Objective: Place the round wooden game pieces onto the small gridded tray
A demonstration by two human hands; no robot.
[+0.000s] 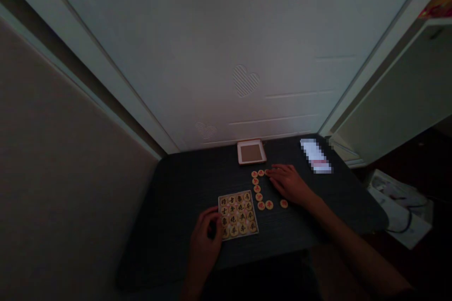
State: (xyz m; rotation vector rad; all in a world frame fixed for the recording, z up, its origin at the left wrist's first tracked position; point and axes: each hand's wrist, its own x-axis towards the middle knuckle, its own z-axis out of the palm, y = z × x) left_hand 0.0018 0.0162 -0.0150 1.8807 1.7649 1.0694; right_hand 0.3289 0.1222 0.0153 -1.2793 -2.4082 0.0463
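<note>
A shallow square box [257, 220] is packed with rows of round wooden xiangqi pieces bearing dark characters. My left hand [205, 234] is curled at the box's left side, thumb and fingers closed against its edge. To the right, xiangqi pieces with red characters [257, 189] lie on the table in a bracket-shaped line, open to the right. My right hand [289, 183] reaches over the line's upper end, fingers stretched out, fingertips touching a red piece [267, 172] that they partly cover. A separate red piece [284, 203] lies below that hand.
A shallow square lid or tray [251, 152] stands near the back edge of the dark table [176, 211]. A lit, blurred phone-like object [316, 156] lies at the back right. A white panel with embossed hearts [247, 80] rises behind. White bags or boxes [400, 207] sit beyond the right edge.
</note>
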